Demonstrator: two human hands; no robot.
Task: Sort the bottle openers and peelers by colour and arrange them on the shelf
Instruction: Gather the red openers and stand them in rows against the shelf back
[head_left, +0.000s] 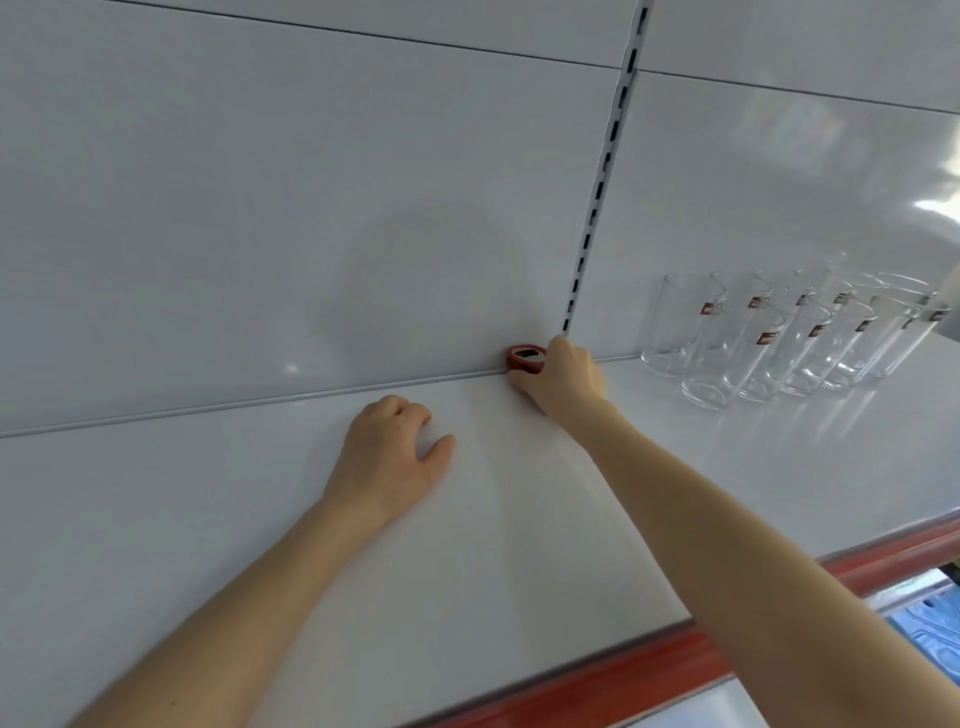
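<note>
White shelf (208, 519) with a red front lip meets a glossy white back panel (260, 208). At that joint, just below the slotted upright (597, 197), the right hand (563, 376) grips a red bottle opener (524, 358) standing against the panel. The left hand (387, 457) rests on the shelf, fingers loosely bent and holding nothing, while clear drinking glasses (779, 338) cluster off to the right.

I faced a glossy white back panel (311, 182) across the upper frame, divided right of centre by a slotted white metal upright (605, 171). Below ran the glossy white shelf board (208, 519), red-edged along its front; bright light reflected at far right.
</note>
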